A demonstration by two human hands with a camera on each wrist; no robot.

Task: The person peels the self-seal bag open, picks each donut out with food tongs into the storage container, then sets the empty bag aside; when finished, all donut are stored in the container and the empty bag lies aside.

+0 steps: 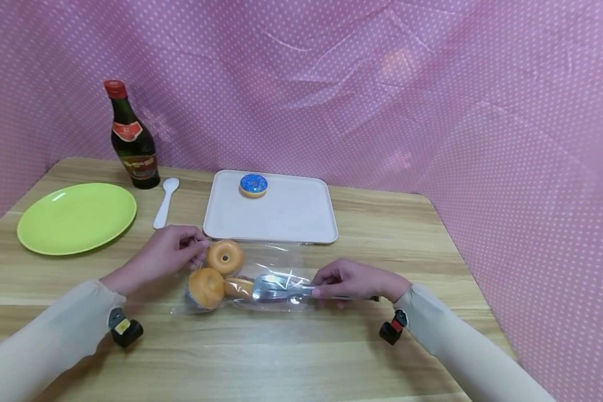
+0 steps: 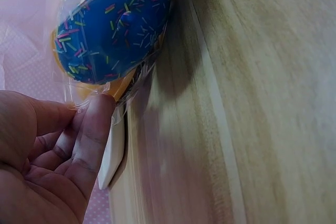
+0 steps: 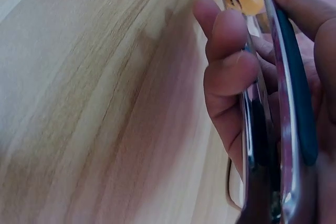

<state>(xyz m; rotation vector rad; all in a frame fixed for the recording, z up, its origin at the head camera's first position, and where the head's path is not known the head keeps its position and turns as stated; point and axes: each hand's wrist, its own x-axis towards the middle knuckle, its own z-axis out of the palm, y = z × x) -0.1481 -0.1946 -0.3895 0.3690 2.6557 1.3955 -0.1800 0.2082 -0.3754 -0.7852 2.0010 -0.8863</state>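
Note:
In the head view a clear plastic bag [image 1: 281,257] lies on its side with three donuts inside. My left hand [image 1: 166,254] pinches the bag's left end between thumb and fingers, beside a plain-sided donut [image 1: 225,257]. In the left wrist view a blue-iced donut with sprinkles [image 2: 113,30] shows through the film above those fingers. My right hand [image 1: 352,279] grips metal tongs [image 1: 273,288] by their arms, fingers and thumb around the dark-padded handles [image 3: 294,82]. The tongs' head reaches into the bag, right at another donut [image 1: 238,288]. A further donut [image 1: 206,288] sits at the bag's left end.
Behind the bag is a white tray [image 1: 291,215] with a blue-iced donut [image 1: 253,185] on it. To the left lie a white spoon [image 1: 163,206] and a green plate [image 1: 77,218]. A dark bottle [image 1: 134,142] stands at the back, before a pink dotted curtain [image 1: 301,84].

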